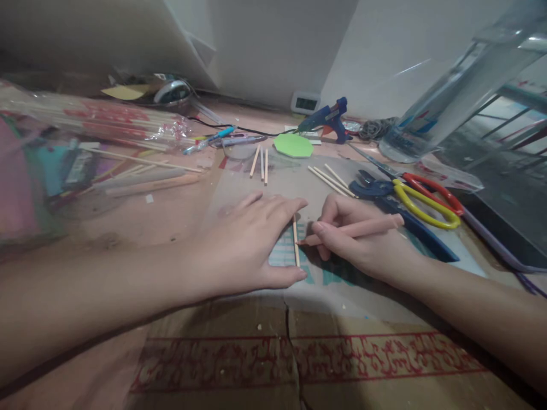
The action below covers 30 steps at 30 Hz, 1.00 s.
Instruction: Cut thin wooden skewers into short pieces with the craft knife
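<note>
Fingers (287, 212) splayed, left hand (250, 242) spans a wooden stick (296, 236); right hand (358, 246) grips a tapered pen (371, 226).

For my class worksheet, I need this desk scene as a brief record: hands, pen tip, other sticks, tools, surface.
Left hand: spread, thumb and forefinger at opposite ends of a short stick
Right hand: grips a peach-coloured pen
Pen tip: at the stick's side; contact unclear
Other sticks: one group near a green octagonal piece, another near the blue-handled pliers
Tools: pliers, red-and-yellow-handled scissors, blue glue gun
Surface: pale sheet beneath the hands
</note>
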Each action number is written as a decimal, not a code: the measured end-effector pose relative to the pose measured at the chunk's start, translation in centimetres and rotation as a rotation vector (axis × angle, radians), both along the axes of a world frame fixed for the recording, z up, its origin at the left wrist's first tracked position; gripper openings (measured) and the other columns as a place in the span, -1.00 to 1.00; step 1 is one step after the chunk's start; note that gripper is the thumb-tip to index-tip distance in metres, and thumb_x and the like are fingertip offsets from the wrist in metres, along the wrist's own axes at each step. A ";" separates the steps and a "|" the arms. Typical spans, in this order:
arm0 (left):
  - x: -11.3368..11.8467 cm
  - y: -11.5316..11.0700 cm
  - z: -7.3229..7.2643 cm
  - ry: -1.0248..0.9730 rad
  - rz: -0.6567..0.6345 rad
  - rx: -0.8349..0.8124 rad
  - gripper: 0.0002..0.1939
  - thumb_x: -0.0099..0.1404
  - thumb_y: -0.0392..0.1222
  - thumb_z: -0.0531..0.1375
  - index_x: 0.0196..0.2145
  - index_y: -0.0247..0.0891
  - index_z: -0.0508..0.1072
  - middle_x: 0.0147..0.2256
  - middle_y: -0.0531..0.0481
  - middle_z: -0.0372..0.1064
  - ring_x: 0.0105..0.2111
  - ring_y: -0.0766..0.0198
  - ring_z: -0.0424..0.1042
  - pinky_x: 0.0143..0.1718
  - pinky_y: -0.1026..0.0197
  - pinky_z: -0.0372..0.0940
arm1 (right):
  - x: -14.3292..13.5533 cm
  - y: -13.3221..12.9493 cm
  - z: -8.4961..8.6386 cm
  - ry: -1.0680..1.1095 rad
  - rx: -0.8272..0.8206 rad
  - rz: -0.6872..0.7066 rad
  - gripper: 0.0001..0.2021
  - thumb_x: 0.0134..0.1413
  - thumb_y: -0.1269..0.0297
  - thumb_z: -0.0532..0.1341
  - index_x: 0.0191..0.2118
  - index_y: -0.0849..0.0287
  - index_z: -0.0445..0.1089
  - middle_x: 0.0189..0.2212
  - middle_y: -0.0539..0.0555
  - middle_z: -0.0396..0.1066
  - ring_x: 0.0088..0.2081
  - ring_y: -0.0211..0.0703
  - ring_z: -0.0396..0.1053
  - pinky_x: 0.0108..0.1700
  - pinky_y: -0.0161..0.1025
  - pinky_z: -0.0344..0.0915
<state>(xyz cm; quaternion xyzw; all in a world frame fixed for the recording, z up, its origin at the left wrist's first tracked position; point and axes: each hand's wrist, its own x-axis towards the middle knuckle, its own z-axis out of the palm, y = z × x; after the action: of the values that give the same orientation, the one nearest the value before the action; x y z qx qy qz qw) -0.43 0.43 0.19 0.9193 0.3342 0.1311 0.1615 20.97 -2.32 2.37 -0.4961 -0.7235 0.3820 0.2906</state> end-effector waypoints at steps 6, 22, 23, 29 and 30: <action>-0.1 0.0 -0.1 -0.008 0.005 -0.006 -0.08 0.20 0.19 0.32 0.35 -0.31 0.13 0.27 -0.26 0.27 0.29 -0.16 0.24 0.39 -0.29 -0.02 | 0.3 0.0 -0.3 0.040 -0.035 0.080 -0.75 0.24 0.26 0.25 -0.43 0.09 0.22 -0.61 -0.03 0.47 -0.56 -0.23 0.46 -0.56 -0.37 0.24; -0.2 0.0 -0.1 -0.026 -0.012 0.009 -0.10 0.20 0.18 0.33 0.32 -0.32 0.16 0.25 -0.28 0.29 0.27 -0.14 0.27 0.40 -0.28 -0.03 | 0.5 0.1 -0.1 -0.057 0.020 0.094 -0.78 0.20 0.29 0.25 -0.46 0.11 0.28 -0.61 -0.03 0.44 -0.56 -0.26 0.36 -0.55 -0.35 0.20; -0.2 0.0 -0.1 -0.025 -0.012 0.008 -0.10 0.20 0.18 0.33 0.33 -0.32 0.16 0.25 -0.28 0.29 0.27 -0.14 0.27 0.40 -0.27 -0.03 | 0.4 0.1 -0.1 -0.049 0.020 0.094 -0.78 0.20 0.29 0.25 -0.46 0.11 0.28 -0.61 -0.03 0.44 -0.57 -0.26 0.36 -0.55 -0.35 0.21; 0.0 0.1 -0.1 -0.009 -0.003 0.000 -0.11 0.21 0.22 0.30 0.32 -0.29 0.16 0.26 -0.26 0.28 0.29 -0.16 0.25 0.39 -0.29 -0.02 | -0.1 0.2 0.0 -0.025 0.020 -0.001 -0.79 0.26 0.28 0.23 -0.43 0.11 0.29 -0.58 0.01 0.49 -0.54 -0.22 0.44 -0.52 -0.33 0.28; 0.0 0.1 -0.1 -0.007 -0.001 0.001 -0.11 0.20 0.23 0.30 0.33 -0.29 0.16 0.26 -0.26 0.28 0.29 -0.17 0.24 0.39 -0.29 -0.01 | -0.1 0.2 0.1 -0.027 0.013 0.007 -0.78 0.25 0.27 0.23 -0.44 0.11 0.28 -0.59 0.00 0.48 -0.54 -0.22 0.44 -0.52 -0.34 0.27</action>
<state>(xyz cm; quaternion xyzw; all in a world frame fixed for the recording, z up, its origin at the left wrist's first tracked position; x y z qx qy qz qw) -0.40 0.52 0.06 0.9190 0.3333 0.1346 0.1621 20.88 -2.14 2.46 -0.4967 -0.7317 0.3714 0.2827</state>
